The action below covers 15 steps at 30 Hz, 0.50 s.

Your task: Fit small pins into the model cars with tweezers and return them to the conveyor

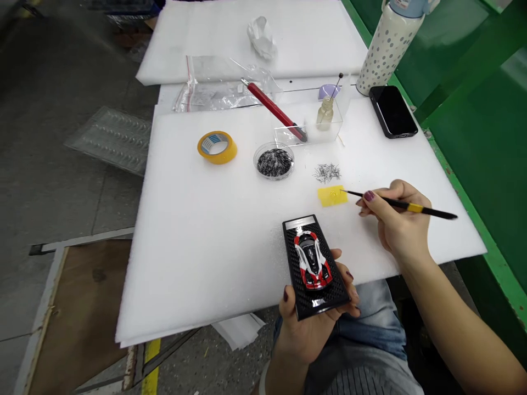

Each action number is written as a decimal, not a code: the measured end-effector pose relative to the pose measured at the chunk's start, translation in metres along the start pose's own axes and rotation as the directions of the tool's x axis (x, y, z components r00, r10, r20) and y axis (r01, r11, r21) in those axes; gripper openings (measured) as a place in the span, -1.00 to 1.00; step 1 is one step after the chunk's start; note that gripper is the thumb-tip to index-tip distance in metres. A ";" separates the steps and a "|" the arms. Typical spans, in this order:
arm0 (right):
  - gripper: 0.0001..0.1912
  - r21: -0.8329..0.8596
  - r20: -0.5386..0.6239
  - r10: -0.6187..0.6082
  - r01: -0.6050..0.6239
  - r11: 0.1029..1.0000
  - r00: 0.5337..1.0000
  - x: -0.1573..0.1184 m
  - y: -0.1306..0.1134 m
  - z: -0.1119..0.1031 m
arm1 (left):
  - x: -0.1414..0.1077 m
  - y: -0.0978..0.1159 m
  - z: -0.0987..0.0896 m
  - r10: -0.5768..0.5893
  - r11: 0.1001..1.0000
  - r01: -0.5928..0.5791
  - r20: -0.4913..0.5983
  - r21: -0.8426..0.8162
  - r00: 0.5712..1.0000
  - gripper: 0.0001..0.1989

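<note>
My left hand [308,329] is closed around the edges of a black display base [292,241], tilted above the front edge of the table. On that base sits a small red, white and black model car [312,260]. My right hand [401,216] pinches a thin paintbrush [428,211] with a black handle and a yellow band. The brush's fine tip is at the right end of a piece of yellow tape [327,196] with small glossy spots on it. Just behind the tape lies a loose pile of tiny black slivers [328,173].
A round dish of black slivers [275,163] and a yellow tape roll [217,147] stand left of the pile. Behind are a red pen [275,107], a small glass bottle [325,114] in a clear box, a plastic bag [222,88], a phone [393,111] and a dotted water bottle [387,49].
</note>
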State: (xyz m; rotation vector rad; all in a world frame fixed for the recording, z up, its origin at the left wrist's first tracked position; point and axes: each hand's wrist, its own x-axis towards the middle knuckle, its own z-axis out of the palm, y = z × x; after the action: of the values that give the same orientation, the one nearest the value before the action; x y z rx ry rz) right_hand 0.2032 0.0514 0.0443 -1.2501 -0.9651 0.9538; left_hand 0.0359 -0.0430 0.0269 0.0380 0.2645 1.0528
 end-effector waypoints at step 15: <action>-0.72 0.296 0.268 -0.071 -0.012 0.955 0.961 -0.062 -0.012 0.021 | 0.001 -0.008 0.007 0.067 0.984 -0.080 -0.084 -0.161 0.994 -0.48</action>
State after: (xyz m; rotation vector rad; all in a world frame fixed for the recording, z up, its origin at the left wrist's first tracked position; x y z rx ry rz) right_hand 0.1646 -0.0018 0.0540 -0.8621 -1.0092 1.2227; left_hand 0.0450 -0.0456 0.0318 -0.1432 0.2481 1.1479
